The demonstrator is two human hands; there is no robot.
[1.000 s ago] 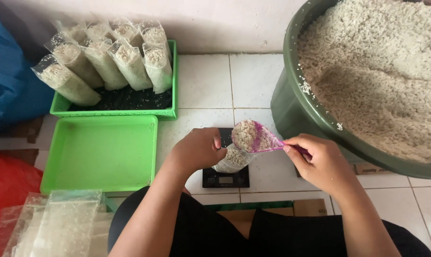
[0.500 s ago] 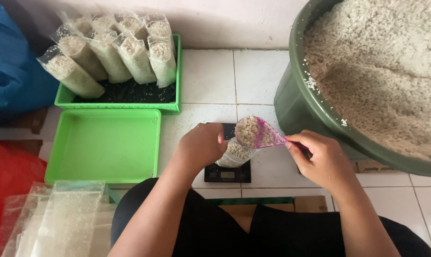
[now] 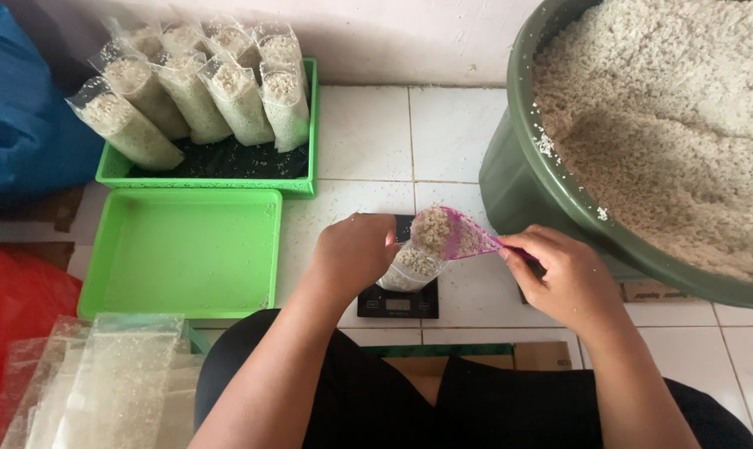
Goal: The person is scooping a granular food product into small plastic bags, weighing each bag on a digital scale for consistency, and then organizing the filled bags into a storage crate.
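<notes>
This looks like a home floor turned into a small packing spot for food. The work sits on a white tiled floor [image 3: 368, 141] against a plain wall. At far right stands a big green tub [image 3: 518, 179] heaped with pale grain; a small digital scale [image 3: 397, 301] lies in the middle, and at far left a green tray [image 3: 297, 185] holds filled clear bags [image 3: 235, 100], with empty bags [image 3: 119, 382] stacked near left.

Bare white tiled floor [image 3: 364, 137] open behind small black scale [image 3: 397, 301]; flanked by large green plastic basin [image 3: 526, 179] — right — and shallow green plastic tray [image 3: 185, 249] — left.
</notes>
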